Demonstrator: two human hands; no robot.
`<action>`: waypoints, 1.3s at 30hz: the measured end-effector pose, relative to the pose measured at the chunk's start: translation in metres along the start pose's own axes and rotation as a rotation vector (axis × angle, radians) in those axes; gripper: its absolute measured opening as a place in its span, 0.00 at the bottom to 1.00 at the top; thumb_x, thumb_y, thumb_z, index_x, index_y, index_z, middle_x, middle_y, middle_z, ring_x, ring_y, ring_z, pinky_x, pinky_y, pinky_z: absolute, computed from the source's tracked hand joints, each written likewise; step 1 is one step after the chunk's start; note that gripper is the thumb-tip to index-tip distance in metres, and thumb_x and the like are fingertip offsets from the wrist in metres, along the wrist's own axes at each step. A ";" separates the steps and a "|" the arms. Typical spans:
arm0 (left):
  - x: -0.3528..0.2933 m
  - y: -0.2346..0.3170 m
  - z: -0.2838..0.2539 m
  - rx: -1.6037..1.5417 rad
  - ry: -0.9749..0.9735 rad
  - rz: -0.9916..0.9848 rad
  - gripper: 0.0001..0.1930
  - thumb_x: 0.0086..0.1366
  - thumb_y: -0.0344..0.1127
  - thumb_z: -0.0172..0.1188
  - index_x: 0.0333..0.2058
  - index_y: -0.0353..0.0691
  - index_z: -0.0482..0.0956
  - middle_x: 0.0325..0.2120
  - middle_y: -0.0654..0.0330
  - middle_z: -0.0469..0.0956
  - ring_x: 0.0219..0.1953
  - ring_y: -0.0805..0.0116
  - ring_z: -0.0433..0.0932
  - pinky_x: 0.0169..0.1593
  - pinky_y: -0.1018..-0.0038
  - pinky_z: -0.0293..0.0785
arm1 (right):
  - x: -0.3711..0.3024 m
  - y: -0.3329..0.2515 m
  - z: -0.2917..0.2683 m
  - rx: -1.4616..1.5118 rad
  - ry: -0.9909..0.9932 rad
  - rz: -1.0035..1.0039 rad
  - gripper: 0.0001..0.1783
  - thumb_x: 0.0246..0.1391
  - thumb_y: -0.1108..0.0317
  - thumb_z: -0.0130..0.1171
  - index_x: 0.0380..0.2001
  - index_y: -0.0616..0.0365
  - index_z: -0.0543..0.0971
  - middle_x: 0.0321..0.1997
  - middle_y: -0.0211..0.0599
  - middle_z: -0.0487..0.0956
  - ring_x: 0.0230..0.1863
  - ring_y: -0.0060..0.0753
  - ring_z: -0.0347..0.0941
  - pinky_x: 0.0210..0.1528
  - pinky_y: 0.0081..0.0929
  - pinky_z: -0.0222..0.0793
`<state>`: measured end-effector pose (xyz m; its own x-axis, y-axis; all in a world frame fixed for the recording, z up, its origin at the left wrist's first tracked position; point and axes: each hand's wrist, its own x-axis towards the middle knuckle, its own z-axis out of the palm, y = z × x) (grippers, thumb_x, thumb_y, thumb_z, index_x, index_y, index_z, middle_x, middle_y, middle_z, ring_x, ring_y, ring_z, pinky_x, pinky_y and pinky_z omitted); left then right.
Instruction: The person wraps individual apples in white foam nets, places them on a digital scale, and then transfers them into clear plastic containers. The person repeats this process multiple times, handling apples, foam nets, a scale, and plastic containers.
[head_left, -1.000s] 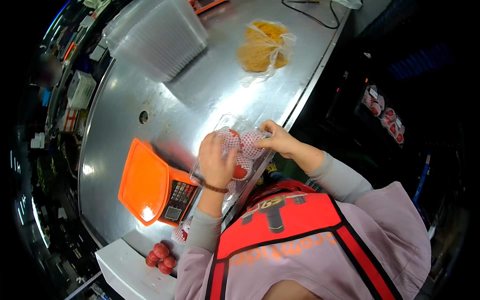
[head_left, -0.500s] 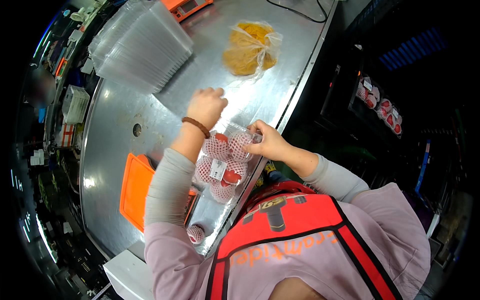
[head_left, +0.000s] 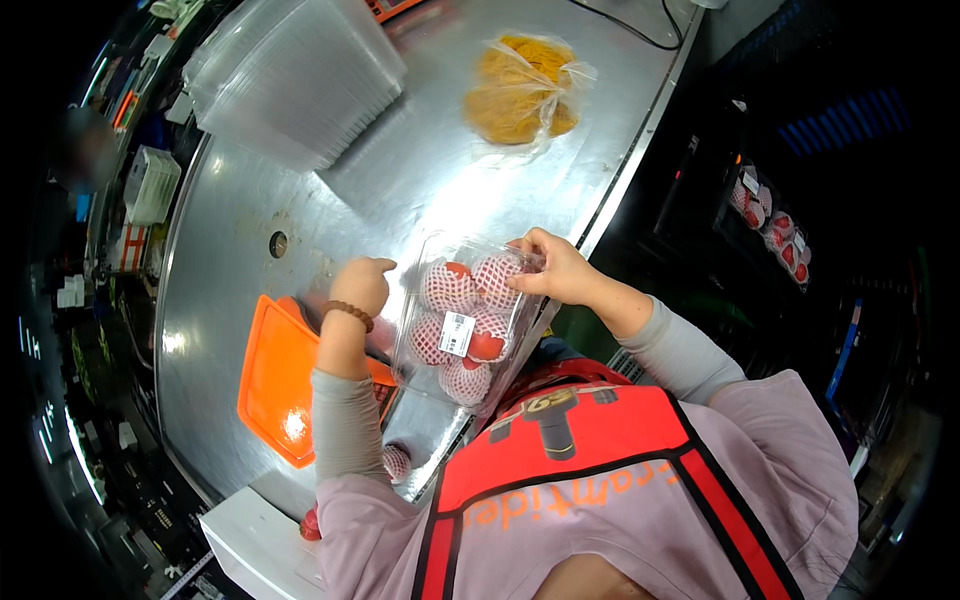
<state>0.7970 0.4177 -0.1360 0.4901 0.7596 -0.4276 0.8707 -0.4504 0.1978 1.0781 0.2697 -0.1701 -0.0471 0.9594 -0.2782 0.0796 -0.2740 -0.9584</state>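
My right hand [head_left: 562,268] grips the upper right corner of a clear plastic fruit box [head_left: 420,345], thumb on top. Inside it sit several red round fruits [head_left: 486,346] in pink-white foam nets, and a white label [head_left: 457,334] is stuck on the lid. The box lies tilted near the table's front edge. Left of the box is my left hand [head_left: 358,287], its index finger pointing toward the box and the other fingers curled. What those fingers hold, if anything, is hidden. A loose netted fruit [head_left: 397,462] lies below, beside my left forearm.
Stacked clear plastic trays [head_left: 300,85] stand at the far left of the metal table [head_left: 225,230]. A knotted bag of yellow bands [head_left: 525,90] lies farther back. An orange tray-like object [head_left: 275,390] and a white box [head_left: 265,550] are at left; packed fruit boxes [head_left: 775,230] sit at right.
My left hand has come down and left, from beyond the fruit box to its left side. The right hand still holds the box, which now shows more fully.
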 end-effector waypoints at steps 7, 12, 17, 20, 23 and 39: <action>0.070 -0.040 0.088 -0.054 -0.366 0.092 0.12 0.58 0.37 0.53 0.34 0.39 0.82 0.34 0.48 0.81 0.38 0.56 0.80 0.43 0.67 0.74 | -0.002 -0.015 0.016 0.040 -0.046 -0.143 0.22 0.42 0.72 0.69 0.32 0.56 0.63 0.56 0.50 0.71 0.51 0.29 0.68 0.54 0.30 0.66; 0.004 -0.041 0.115 -0.880 -0.382 -0.060 0.22 0.67 0.48 0.47 0.49 0.37 0.74 0.38 0.53 0.80 0.40 0.61 0.79 0.45 0.66 0.74 | -0.003 0.006 0.017 0.365 0.055 -0.077 0.20 0.45 0.72 0.67 0.37 0.58 0.66 0.59 0.48 0.69 0.50 0.26 0.68 0.53 0.27 0.66; -0.081 -0.007 0.109 -1.866 -0.329 -0.284 0.35 0.66 0.60 0.48 0.56 0.31 0.65 0.49 0.53 0.74 0.50 0.62 0.75 0.54 0.64 0.71 | -0.014 0.036 0.049 0.703 0.228 0.066 0.19 0.54 0.66 0.63 0.44 0.60 0.67 0.49 0.38 0.72 0.44 0.23 0.68 0.48 0.23 0.67; -0.090 -0.023 0.118 -1.858 -0.339 -0.060 0.36 0.64 0.59 0.53 0.57 0.31 0.64 0.51 0.53 0.72 0.53 0.63 0.73 0.57 0.64 0.69 | -0.034 0.061 0.078 0.623 0.206 0.167 0.19 0.58 0.61 0.60 0.46 0.60 0.68 0.39 0.28 0.73 0.41 0.20 0.68 0.47 0.20 0.65; -0.091 -0.022 0.122 -1.856 -0.305 -0.013 0.35 0.62 0.52 0.59 0.58 0.33 0.62 0.52 0.54 0.71 0.54 0.63 0.71 0.58 0.65 0.67 | -0.054 0.062 0.078 0.172 0.060 0.138 0.18 0.54 0.58 0.63 0.35 0.63 0.73 0.35 0.37 0.76 0.36 0.31 0.73 0.39 0.28 0.69; -0.125 0.011 0.053 -1.705 0.042 0.118 0.38 0.53 0.33 0.58 0.63 0.33 0.56 0.54 0.55 0.67 0.58 0.63 0.64 0.61 0.69 0.60 | -0.036 -0.015 0.075 0.413 -0.098 -0.032 0.42 0.55 0.64 0.62 0.66 0.63 0.51 0.63 0.47 0.62 0.62 0.37 0.61 0.61 0.32 0.61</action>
<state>0.7434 0.2926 -0.1269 0.5271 0.7846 -0.3264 -0.1250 0.4515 0.8835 1.0040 0.2345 -0.1501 -0.1395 0.9623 -0.2337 -0.3282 -0.2676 -0.9059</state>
